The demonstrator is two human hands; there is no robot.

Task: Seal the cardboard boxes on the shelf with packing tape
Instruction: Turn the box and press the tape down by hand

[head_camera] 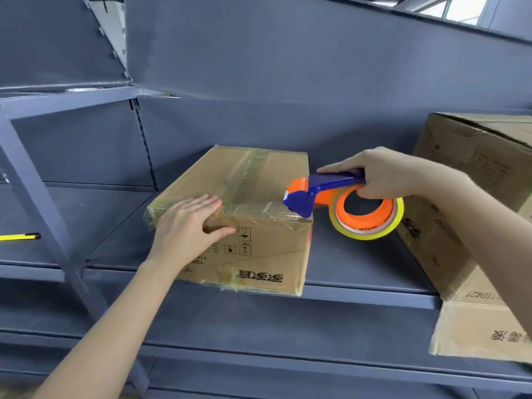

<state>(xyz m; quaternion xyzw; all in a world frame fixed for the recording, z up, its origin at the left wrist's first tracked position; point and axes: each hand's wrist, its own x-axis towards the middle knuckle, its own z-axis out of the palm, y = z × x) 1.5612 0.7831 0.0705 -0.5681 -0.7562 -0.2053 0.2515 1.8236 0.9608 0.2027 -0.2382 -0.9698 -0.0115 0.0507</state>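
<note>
Your left hand (190, 226) and right hand (383, 174) showing bare skin, wrist to fingertips. Left forearm (115, 321) running bare from wrist to lower frame edge, slim, smooth, widening toward camera. Right forearm (489, 226) likewise showing bare, leaving frame at right edge. Wide lens stretching both forearms long and tapered. Upper arms falling outside frame, so whether you are wearing sleeves higher up: cannot tell. Nails coming out too small to judge.

A yellow-and-black tool (20, 237) lies at far left; a bright window (460, 7) shows top right.
</note>
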